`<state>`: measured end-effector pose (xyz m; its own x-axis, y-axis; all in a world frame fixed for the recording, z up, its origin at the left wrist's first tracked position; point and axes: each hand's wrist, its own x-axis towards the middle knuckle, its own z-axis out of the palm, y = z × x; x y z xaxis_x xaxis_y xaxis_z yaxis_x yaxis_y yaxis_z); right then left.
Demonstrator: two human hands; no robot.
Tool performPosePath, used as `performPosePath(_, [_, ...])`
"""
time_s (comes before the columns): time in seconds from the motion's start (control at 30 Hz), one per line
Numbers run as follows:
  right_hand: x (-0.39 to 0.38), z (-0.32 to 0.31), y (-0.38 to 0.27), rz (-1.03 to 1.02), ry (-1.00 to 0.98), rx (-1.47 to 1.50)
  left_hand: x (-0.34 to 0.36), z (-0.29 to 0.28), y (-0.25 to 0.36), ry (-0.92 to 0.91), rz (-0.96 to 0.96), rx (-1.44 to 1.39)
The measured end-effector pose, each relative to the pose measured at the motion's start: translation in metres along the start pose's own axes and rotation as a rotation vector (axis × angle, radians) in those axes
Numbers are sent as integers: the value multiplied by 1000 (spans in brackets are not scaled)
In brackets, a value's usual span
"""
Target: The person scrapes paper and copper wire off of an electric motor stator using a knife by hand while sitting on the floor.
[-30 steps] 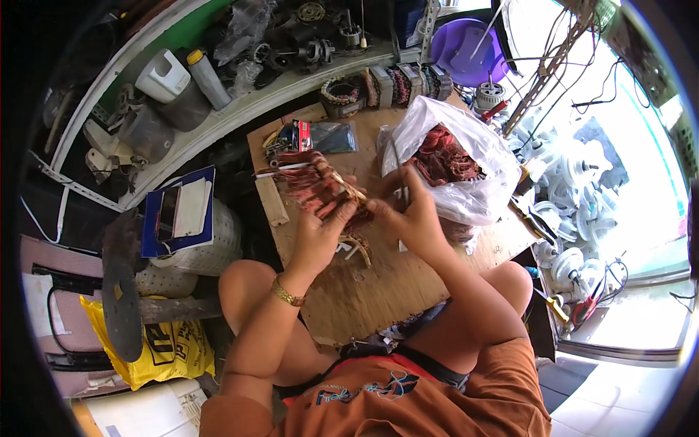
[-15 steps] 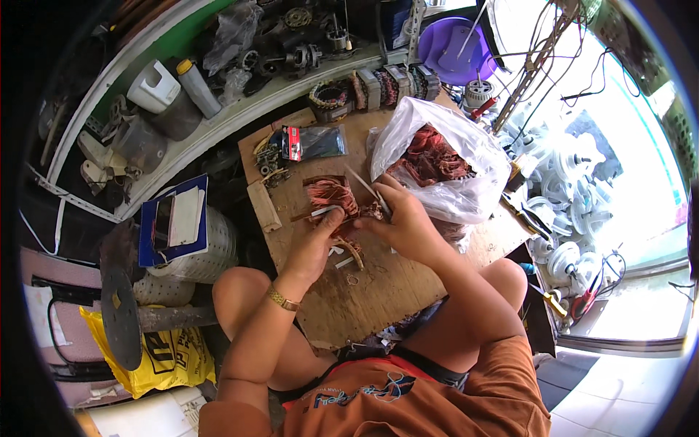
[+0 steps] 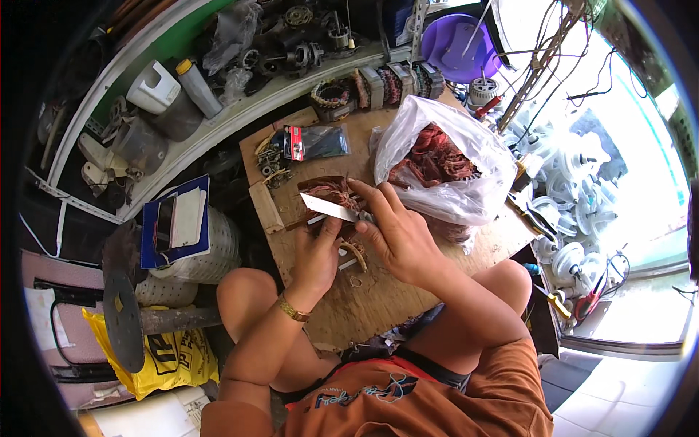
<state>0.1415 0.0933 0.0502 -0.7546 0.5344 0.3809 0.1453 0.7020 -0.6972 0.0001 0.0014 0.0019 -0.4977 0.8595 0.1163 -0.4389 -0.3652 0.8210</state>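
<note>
A motor stator (image 3: pixel 320 186) wound with reddish copper wire rests on the wooden board in front of me. My left hand (image 3: pixel 317 251) is closed around its near side, thumb up against the windings. My right hand (image 3: pixel 397 237) grips a knife by its handle. The knife's blade (image 3: pixel 328 207), broad and pale, points left across the top of the copper coils, hiding part of them. Whether its edge touches the wire I cannot tell. Near my left fingertips lies a curved tan strip with loose scraps (image 3: pixel 355 255).
Right of the stator stands a white plastic bag (image 3: pixel 484 193) filled with copper wire (image 3: pixel 435 156). Beyond it are several stator cores (image 3: pixel 371 89) in a row, plus a packaged item (image 3: pixel 314 142). A wooden block (image 3: pixel 264 206) lies on the board's left edge.
The knife has swung from pointing up and away to lying leftward over the coils. My right fingers have straightened somewhat, and my left hand has shifted slightly toward me.
</note>
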Motion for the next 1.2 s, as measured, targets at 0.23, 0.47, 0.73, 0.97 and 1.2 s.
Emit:
performPosePath(0.23, [-1, -1, -3, -17, 26, -58, -2, 6, 4, -57, 100, 128])
performPosePath(0.47, [0, 1, -8, -21, 43, -13, -6, -13, -6, -84, 71, 218])
performPosePath(0.73, [-1, 7, -12, -8, 136, 81, -10, 3, -13, 48, 184, 292])
performPosePath(0.97, [-3, 6, -14, 6, 126, 54, -5, 1, -1, -73, 93, 15])
performPosePath(1.2, [-1, 19, -17, 34, 233, 50, -12, -11, -32, 20, 126, 350])
